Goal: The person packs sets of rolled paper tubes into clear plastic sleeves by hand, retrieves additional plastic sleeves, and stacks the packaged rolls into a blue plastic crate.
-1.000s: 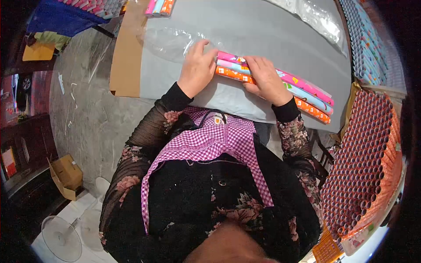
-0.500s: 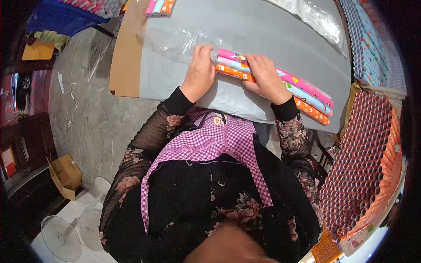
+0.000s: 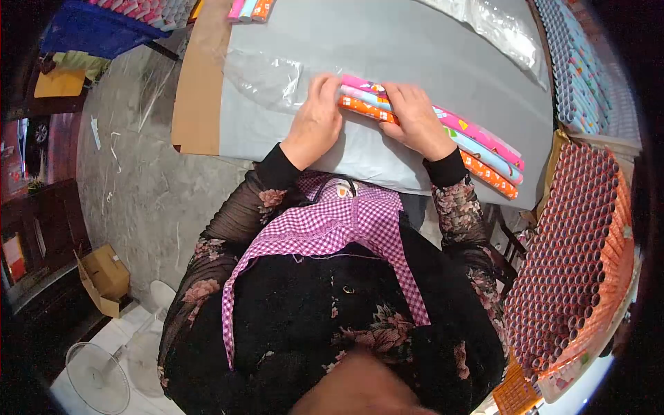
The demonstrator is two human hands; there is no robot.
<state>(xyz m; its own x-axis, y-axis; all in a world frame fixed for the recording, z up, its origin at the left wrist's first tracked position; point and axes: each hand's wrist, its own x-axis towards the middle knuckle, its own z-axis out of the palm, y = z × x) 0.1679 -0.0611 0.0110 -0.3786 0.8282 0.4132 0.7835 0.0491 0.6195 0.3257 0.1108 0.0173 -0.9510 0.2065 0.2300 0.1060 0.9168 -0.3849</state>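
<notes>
Three patterned wrapping paper rolls (image 3: 477, 149), pink, light blue and orange, lie side by side at a slant on the grey table cover. My right hand (image 3: 418, 121) is wrapped over them from above, left of their middle. At their left end, my left hand (image 3: 316, 121) has its fingers curled against clear plastic film; the fingertips are partly hidden. This clear plastic bag (image 3: 266, 79) spreads flat and wrinkled to the left of that hand. Whether the film covers the rolls along their whole length is hard to see.
Another set of rolls (image 3: 250, 10) lies at the table's far left, near a cardboard strip (image 3: 197, 104). More clear plastic (image 3: 501, 34) is at the far right. Stacks of blue rolls (image 3: 570, 69) and orange rolls (image 3: 567, 256) stand to the right. An open carton (image 3: 104, 277) sits on the floor.
My right hand has shifted slightly left along with the rolls. The loose plastic on the left has shifted and wrinkled differently. My left hand stays at the rolls' left end.
</notes>
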